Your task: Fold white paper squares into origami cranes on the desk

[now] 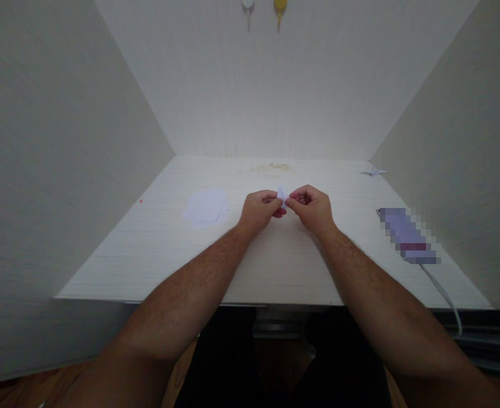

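A small piece of folded white paper [281, 194], pointed at its upper end, is held up above the middle of the desk. My left hand [263, 207] grips it between thumb and fingers, from the left side. On the other side, my right hand [311, 205] pinches the paper's right edge with thumb and forefinger. Both hands are closed, close together, and the fingers hide the paper's lower part. To the left of my left hand lies a loose stack of white paper sheets [207, 205].
A phone-like device [406, 235], blurred out, lies at the right with a white cable [443, 292] running over the desk's front edge. A folded paper figure [374, 171] sits at the back right. Walls enclose three sides of the white desk [156, 255]; two hooks [280, 5] hang behind.
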`<state>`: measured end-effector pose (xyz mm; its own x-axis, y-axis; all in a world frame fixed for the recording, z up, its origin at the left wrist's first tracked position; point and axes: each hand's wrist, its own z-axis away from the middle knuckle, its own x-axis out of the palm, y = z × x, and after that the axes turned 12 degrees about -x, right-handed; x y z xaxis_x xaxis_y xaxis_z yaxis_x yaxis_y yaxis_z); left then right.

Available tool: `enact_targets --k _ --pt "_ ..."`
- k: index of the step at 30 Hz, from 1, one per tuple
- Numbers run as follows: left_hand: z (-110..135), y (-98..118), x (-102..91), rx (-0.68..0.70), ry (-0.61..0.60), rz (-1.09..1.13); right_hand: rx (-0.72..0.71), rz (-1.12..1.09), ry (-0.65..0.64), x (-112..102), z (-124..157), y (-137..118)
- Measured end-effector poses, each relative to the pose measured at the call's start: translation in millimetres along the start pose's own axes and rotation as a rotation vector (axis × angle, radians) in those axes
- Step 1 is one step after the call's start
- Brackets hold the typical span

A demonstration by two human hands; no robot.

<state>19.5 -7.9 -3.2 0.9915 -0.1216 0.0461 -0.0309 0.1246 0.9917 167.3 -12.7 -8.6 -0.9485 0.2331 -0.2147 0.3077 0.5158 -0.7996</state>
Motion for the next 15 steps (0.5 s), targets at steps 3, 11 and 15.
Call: enact_targets --k 3,11,15 --pt "0.2 0.3 0.0 0.002 -0.008 0.006 0.013 -0.027 -0.008 0.2 0.4 2.7" --pt "1.7 1.7 0.4 -0.004 -0.011 0.028 0.02 -0.045 -0.015 0.0 0.3 2.8" --pt "1.6 2.0 0.3 -0.007 -0.02 0.033 0.014 -0.029 -0.017 0.0 -0.3 1.4"
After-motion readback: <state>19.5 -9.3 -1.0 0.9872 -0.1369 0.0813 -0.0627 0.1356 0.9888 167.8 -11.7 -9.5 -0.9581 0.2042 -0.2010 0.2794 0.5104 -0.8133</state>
